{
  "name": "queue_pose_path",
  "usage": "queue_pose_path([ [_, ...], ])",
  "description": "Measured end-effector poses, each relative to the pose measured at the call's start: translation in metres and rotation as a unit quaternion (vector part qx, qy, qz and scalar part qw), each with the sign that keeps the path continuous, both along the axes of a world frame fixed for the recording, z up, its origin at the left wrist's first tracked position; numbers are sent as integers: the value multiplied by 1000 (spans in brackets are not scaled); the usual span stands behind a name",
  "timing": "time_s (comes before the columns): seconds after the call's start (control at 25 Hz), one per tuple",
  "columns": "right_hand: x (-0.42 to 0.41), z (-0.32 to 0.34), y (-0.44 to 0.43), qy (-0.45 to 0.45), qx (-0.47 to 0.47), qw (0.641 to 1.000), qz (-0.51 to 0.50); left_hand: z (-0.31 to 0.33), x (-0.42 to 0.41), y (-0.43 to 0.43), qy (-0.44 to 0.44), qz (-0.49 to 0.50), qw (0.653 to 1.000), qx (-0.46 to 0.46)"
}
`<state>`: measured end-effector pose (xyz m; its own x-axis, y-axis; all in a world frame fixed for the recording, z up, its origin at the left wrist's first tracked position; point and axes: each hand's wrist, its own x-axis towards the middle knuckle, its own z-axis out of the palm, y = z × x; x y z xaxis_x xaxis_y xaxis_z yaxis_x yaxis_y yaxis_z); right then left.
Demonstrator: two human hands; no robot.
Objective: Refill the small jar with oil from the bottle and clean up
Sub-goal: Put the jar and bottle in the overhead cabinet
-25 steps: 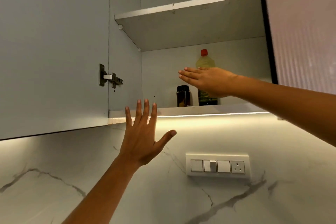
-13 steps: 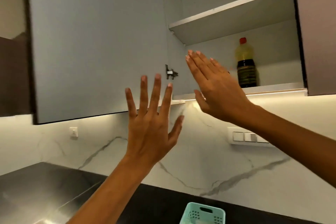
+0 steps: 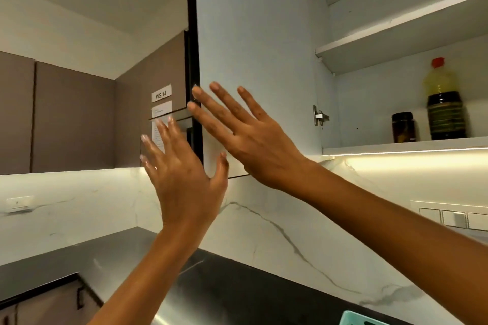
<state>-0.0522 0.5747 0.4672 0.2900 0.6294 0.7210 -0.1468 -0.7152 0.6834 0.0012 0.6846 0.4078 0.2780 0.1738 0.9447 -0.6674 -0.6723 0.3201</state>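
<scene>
On the lowest cupboard shelf (image 3: 412, 145), far right: one oil bottle (image 3: 445, 103), red cap, pale oil above a dark label, upright; one small dark jar (image 3: 403, 127) just to its left, upright, lid on. Both are set back inside, apparently stored after use. Whether the jar is full cannot be told.

Cupboard door (image 3: 253, 55): swung open, its pale inner face turned toward the room, hinge (image 3: 319, 116) showing at its right edge.

Right hand (image 3: 245, 137): fingers spread, palm flat toward the door's inner face near its left edge, holding nothing; contact cannot be confirmed. Placement suits pushing the door shut.

Left hand (image 3: 182, 179): fingers spread, empty, raised just left of the door's lower corner, likely ready to guide it.

Below, near: dark worktop (image 3: 237, 287); corner of a green basket (image 3: 356, 320) at the right.

Judged stage: tidying up, door closing remains.
</scene>
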Motion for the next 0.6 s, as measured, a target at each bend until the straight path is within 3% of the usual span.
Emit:
queue_pose_path([
  [0.08, 11, 5, 10, 32, -35, 997, -64, 0, 13, 5, 61, -104, 993, 5],
  [0.2, 17, 13, 17, 29, -72, 992, -100, -6, 20, 8, 51, -293, 955, -3],
  [0.4, -9, 8, 6, -32, -131, 980, -149, -8, 14, 4, -43, -382, 923, 27],
  [0.6, -58, -3, -22, -68, -112, 979, -157, -10, -11, -37, -126, -460, 876, 75],
])
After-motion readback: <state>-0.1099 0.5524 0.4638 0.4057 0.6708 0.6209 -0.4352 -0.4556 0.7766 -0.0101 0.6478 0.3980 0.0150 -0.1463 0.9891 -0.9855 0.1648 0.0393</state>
